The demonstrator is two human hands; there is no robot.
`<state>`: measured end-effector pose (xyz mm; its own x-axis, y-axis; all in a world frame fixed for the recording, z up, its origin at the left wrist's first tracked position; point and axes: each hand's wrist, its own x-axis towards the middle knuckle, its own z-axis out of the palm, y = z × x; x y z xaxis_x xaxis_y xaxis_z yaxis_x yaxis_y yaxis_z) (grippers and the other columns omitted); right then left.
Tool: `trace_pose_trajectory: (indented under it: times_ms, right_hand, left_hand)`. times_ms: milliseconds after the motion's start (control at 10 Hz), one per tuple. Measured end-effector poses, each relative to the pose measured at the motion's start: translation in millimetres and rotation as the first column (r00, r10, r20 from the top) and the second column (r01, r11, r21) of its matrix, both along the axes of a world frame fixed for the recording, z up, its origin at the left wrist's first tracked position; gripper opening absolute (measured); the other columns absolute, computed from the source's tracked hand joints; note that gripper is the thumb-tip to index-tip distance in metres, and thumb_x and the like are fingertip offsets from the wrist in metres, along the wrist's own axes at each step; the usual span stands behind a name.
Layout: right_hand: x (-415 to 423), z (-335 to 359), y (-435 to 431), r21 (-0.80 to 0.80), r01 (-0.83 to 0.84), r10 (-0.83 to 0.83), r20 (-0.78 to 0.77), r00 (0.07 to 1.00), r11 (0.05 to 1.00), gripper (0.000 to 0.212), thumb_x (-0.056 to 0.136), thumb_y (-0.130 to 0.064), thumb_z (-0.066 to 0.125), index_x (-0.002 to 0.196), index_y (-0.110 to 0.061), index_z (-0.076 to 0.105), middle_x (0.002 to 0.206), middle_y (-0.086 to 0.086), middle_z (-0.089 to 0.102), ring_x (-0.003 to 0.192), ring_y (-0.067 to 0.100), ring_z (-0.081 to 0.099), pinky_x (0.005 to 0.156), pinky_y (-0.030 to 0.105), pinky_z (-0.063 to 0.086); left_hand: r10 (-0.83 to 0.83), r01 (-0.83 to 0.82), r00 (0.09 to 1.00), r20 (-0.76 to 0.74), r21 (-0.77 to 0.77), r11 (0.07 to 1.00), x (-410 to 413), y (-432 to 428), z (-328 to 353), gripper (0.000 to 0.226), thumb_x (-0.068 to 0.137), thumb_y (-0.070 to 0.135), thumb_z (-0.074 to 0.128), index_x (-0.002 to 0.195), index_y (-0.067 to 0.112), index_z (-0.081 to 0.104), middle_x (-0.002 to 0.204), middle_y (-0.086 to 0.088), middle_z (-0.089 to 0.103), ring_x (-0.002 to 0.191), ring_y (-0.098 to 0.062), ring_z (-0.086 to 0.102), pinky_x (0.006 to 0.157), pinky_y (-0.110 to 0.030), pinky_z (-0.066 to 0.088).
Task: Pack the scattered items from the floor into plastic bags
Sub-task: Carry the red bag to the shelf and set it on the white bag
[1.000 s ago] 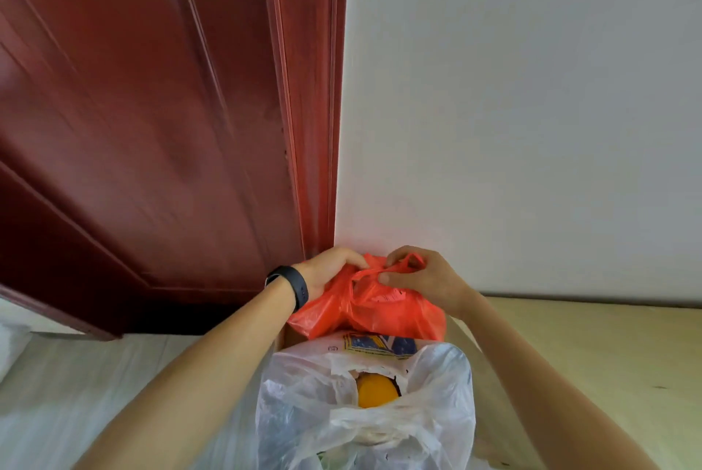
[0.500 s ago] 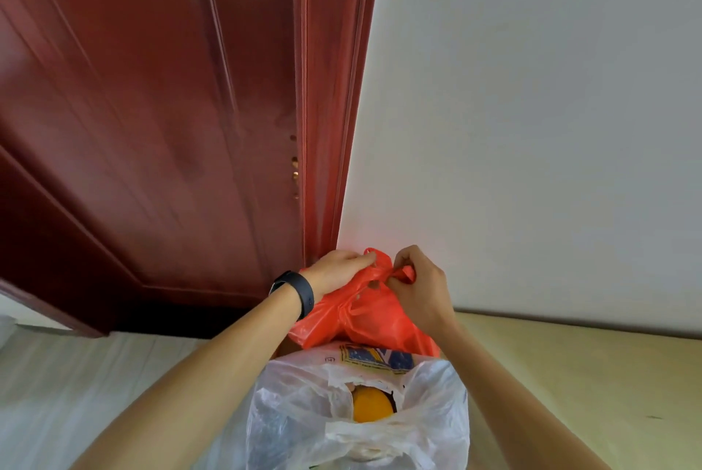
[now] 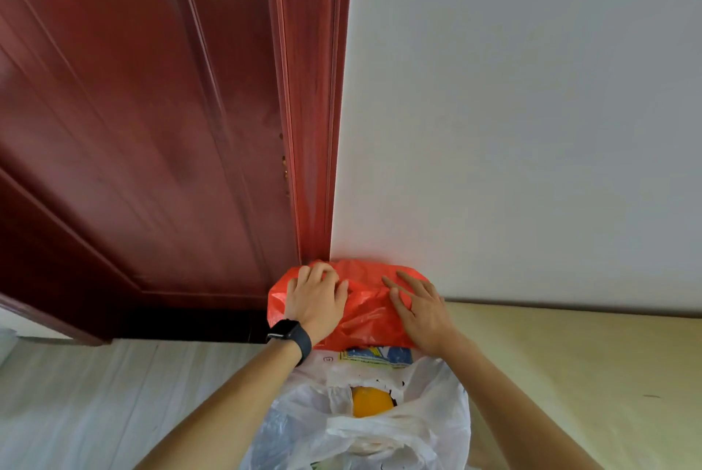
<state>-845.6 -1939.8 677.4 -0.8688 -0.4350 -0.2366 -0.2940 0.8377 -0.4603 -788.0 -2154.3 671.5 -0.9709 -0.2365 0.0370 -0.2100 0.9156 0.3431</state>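
A filled red plastic bag (image 3: 364,314) lies against the foot of the wall, beside the door frame. My left hand (image 3: 315,300), with a black watch on its wrist, rests on the bag's left part, fingers spread and slightly curled. My right hand (image 3: 418,304) lies flat on its right part with the fingers apart. Nearer to me stands a white plastic bag (image 3: 425,428), its mouth open, with an orange round item (image 3: 370,402) and a blue-and-yellow printed package (image 3: 376,355) showing inside. What the red bag holds is hidden.
A dark red wooden door (image 3: 133,146) and its frame (image 3: 311,108) rise at the left, a white wall (image 3: 532,108) at the right. The floor is pale striped sheeting (image 3: 95,401) on the left and yellowish (image 3: 588,367) on the right.
Both hands let go of the red bag's bunched top and now lie spread on it. The bag has flattened out against the wall.
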Motion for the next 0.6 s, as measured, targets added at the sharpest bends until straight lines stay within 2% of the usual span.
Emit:
trace_pose_trajectory:
  times_ms: [100,200,300,400,500,600]
  right_hand:
    - [-4,-5,-1,0.163,0.009,-0.03,0.126,0.992,0.987,0.052,0.097,-0.066,0.014,0.149,-0.059,0.009,0.165,-0.006,-0.007,0.152,0.021,-0.002,0.122,0.048,0.005]
    - [-10,-9,-3,0.22,-0.009,-0.028,0.16,0.987,0.975,0.054,0.099,-0.063,0.016,0.147,-0.059,-0.009,0.164,-0.004,-0.018,0.152,0.021,-0.009,0.121,0.053,0.004]
    - [-11,-16,1,0.22,-0.035,-0.009,0.196,0.98,0.975,0.061,0.093,-0.072,0.01,0.147,-0.057,-0.013,0.163,-0.005,-0.022,0.152,0.024,-0.01,0.12,0.056,0.009]
    - [-16,-26,11,0.25,-0.155,0.099,0.223,0.97,0.956,0.101,0.063,-0.088,-0.024,0.152,-0.043,-0.011,0.151,-0.008,-0.045,0.146,0.037,-0.025,0.119,0.059,0.0]
    - [-10,-20,6,0.18,-0.184,0.153,0.172,0.973,0.966,0.086,0.073,-0.078,-0.028,0.148,-0.037,-0.012,0.151,-0.002,-0.04,0.141,0.052,-0.017,0.115,0.068,0.006]
    - [-18,-10,8,0.012,0.0,-0.004,0.291,0.957,1.0,0.092,0.073,-0.091,0.024,0.15,-0.049,-0.006,0.164,-0.003,-0.008,0.152,0.032,0.001,0.122,0.051,0.013]
  left_hand:
    - [-0.023,0.024,1.0,0.009,-0.029,0.999,6,-11,-17,0.04,0.096,0.047,0.032,0.096,0.024,0.065,0.139,0.006,0.046,0.129,-0.022,0.044,0.103,-0.05,0.035]
    - [0.009,-0.029,0.993,0.119,0.171,0.985,3,-11,-22,0.027,0.1,0.04,0.036,0.12,0.03,0.05,0.158,0.006,0.024,0.149,-0.022,0.013,0.116,-0.056,0.015]
    - [-0.063,0.02,0.977,0.204,0.205,0.979,4,-13,-22,0.04,0.103,0.045,0.028,0.141,0.047,0.036,0.162,0.011,0.009,0.15,-0.022,-0.004,0.118,-0.056,0.009]
    - [-0.09,0.049,0.968,0.233,0.175,0.983,4,-13,-24,0.041,0.102,0.052,0.022,0.141,0.054,0.034,0.161,0.013,0.008,0.15,-0.021,-0.006,0.119,-0.055,0.011]
    - [-0.094,0.055,0.96,0.264,0.152,0.987,5,-10,-18,0.04,0.101,0.053,0.021,0.138,0.053,0.036,0.16,0.011,0.012,0.15,-0.023,-0.003,0.118,-0.054,0.014]
    - [-0.123,0.07,0.923,0.366,0.154,0.986,0,-11,-5,0.044,0.1,0.056,0.016,0.143,0.055,0.024,0.161,0.011,0.007,0.15,-0.024,-0.002,0.119,-0.053,0.011]
